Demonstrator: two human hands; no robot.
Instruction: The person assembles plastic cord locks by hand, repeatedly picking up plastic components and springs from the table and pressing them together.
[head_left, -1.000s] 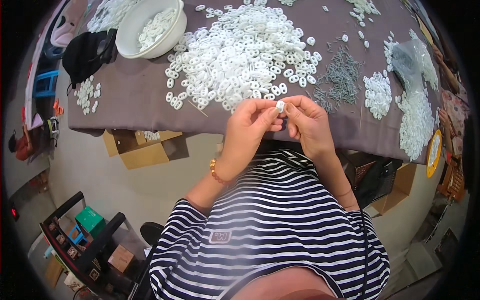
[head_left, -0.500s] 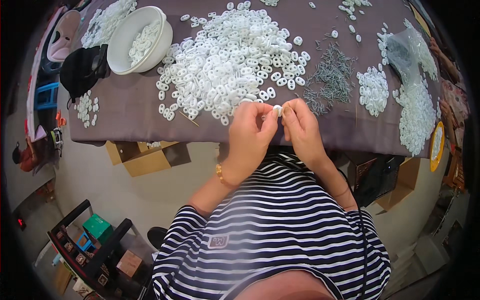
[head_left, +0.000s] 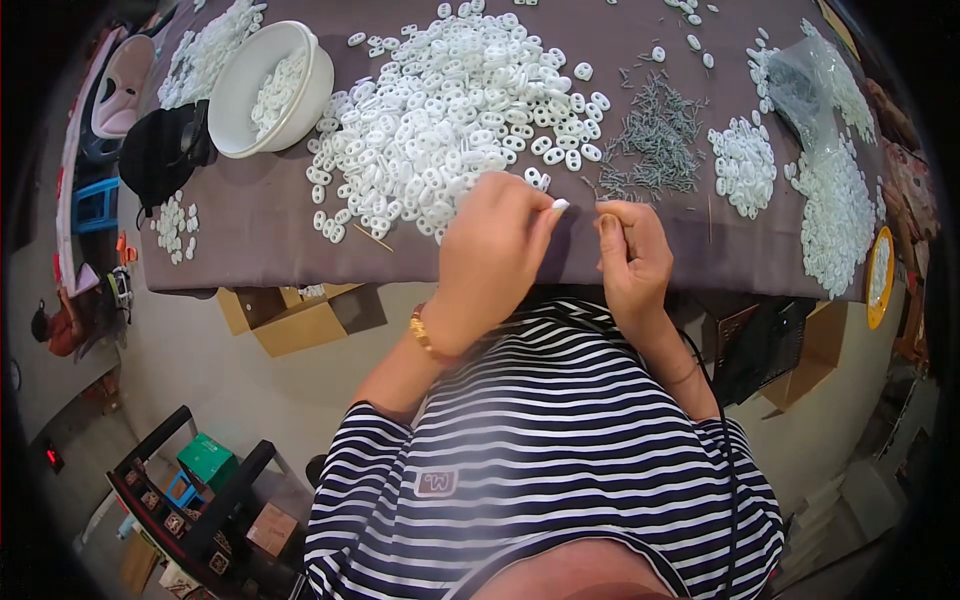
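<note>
Between thumb and forefinger, my left hand (head_left: 492,240) pinches a small white plastic piece (head_left: 560,205) that sticks out past the fingertips. A short gap to the right, my right hand (head_left: 636,255) is closed, thumb against the curled fingers; anything in its tips is too small to make out. Just beyond my left hand lies a big heap of white oval two-hole plastic pieces (head_left: 430,130). A pile of small grey screws (head_left: 655,140) is spread beyond my right hand.
A white bowl (head_left: 322,85) with more pieces stands at the far left beside a black bag (head_left: 160,150). Smaller piles of white pieces (head_left: 742,168) and a clear plastic bag (head_left: 805,95) lie to the right. Cardboard boxes (head_left: 300,328) sit below the table's near edge.
My hands have moved apart: they met at the white piece before, and now only my left hand holds it. The view has shifted slightly.
</note>
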